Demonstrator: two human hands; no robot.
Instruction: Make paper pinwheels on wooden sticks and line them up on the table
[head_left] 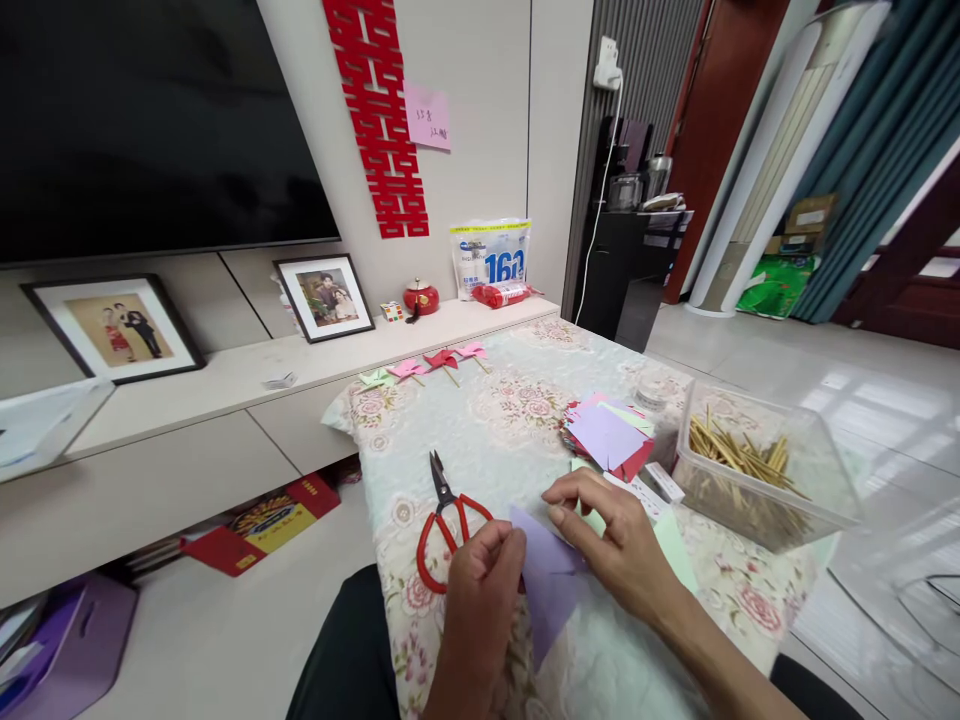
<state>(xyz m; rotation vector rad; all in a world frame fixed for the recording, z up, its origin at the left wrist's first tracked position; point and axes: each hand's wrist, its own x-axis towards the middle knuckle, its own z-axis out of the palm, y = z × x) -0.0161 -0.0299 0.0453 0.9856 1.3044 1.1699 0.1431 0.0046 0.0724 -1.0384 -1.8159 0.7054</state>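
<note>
At far left, a purple bin [94, 640] stands on the floor below a long cabinet [225, 400] bearing two framed pictures. To the right is the worktop [510, 470], spread with a floral cover. Four paper pinwheels [442, 360], one green, two pink and one red, lie in a row along its far left edge. Nearer, red-handled scissors [445, 497] lie with blades pointing away, one handle partly behind the left hand [484, 580]. That hand is closed, thumb against fingers, pinching the left edge of a purple paper [546, 580] held in front of the person. The right hand [611, 540] is half curled at the paper's right side, thumb and forefinger near each other; whether it grips anything cannot be told. Beyond it sits a pile of coloured sheets [607, 435], then a clear plastic box [832, 490] of thin sticks [742, 455].
</note>
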